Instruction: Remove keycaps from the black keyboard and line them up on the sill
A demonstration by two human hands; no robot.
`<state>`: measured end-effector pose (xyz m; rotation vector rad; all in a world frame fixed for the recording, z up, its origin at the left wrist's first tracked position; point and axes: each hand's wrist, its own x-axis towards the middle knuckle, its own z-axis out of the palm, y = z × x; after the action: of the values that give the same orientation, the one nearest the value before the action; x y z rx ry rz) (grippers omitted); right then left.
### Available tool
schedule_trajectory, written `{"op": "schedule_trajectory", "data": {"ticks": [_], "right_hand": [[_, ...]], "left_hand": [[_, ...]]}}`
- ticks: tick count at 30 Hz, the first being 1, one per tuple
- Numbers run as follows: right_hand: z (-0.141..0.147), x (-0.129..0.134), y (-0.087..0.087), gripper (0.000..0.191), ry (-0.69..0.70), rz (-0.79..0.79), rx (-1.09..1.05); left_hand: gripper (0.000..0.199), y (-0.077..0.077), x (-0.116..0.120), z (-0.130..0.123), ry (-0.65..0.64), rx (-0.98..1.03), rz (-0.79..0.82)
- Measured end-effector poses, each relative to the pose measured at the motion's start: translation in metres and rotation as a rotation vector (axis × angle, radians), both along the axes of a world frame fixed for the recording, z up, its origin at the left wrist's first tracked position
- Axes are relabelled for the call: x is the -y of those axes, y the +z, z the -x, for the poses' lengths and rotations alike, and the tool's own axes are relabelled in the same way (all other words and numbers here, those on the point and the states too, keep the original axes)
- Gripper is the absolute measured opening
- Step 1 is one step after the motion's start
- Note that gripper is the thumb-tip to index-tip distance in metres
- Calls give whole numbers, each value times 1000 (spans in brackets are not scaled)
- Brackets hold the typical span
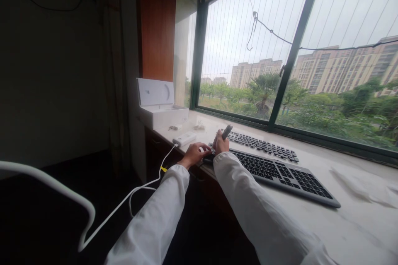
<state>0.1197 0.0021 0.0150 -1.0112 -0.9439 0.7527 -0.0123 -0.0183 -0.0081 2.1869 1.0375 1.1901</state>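
A black computer keyboard (298, 173) lies on the white countertop (357, 227), its long axis running from the left end, under the hands, to the right end, which comes nearer; its front edge faces the near side. The right hand (221, 145) is curled around a dark handheld tool (228, 131) above the keyboard's left end. The tool's long axis is tilted, its visible upper end pointing up, far and right; its lower end is hidden by the hand. The left hand (195, 153) reaches in from the left, thumb and fingers drawn toward the same end; whether they pinch anything, I cannot tell. Just beyond the keyboard, rows of black keycaps (264, 145) run roughly parallel to it. Farther left stand a white power strip (186, 137) with its white cable (137, 195) and an open white box (168, 116). Clear plastic wrapping (367, 184) lies at the right.
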Motion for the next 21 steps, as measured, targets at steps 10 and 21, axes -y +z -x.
{"op": "schedule_trajectory", "data": {"ticks": [10,21], "right_hand": [[-18,-4,6,38,-106,-14,-213],[-14,-6,5,38,7,-9,-339]], "left_hand": [[29,1,-3,1,-61,-100,-55],[19,44,5,-8,-22,-671,-252]]}}
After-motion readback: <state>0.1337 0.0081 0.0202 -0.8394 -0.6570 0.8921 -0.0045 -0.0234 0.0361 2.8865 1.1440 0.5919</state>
